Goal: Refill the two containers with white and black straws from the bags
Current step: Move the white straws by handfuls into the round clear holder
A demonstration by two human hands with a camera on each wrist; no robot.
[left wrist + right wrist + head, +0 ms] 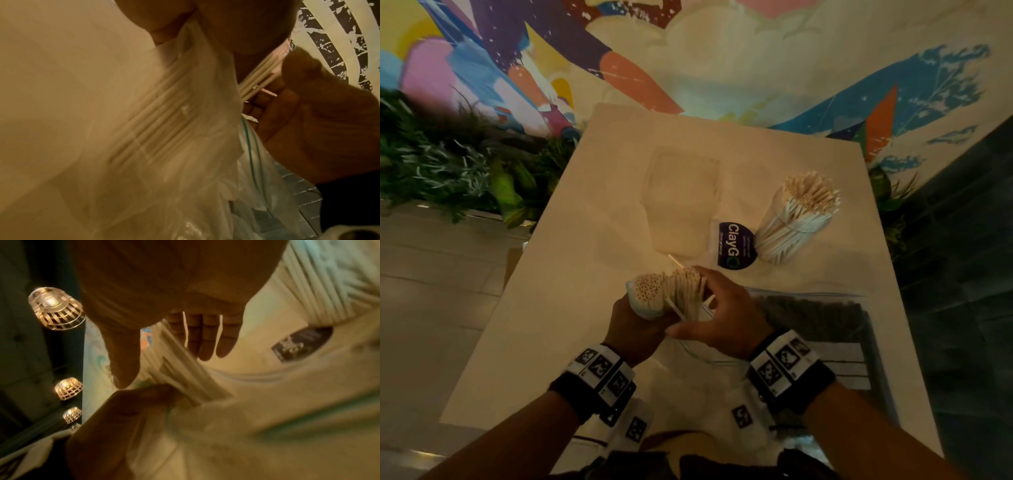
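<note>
My left hand (pixel 635 327) grips a bundle of white straws (pixel 654 291) still wrapped in its thin plastic bag (pixel 164 129), held just above the table's near middle. My right hand (pixel 726 308) reaches over the bundle's open end; its thumb and fingers (pixel 205 340) close around a loose cluster of the white straws (pixel 259 76). An empty clear container (pixel 683 198) stands at the table's centre. To its right, a second clear container (pixel 796 222) is packed with white straws. A zip bag of black straws (pixel 815 322) lies flat at the right.
The white table (pixel 544 308) has a dark ClayGo label (pixel 734 245) between the two containers. Green plants (pixel 448 164) line the left side, and a painted wall rises behind. Basket lamps (pixel 55 308) hang overhead.
</note>
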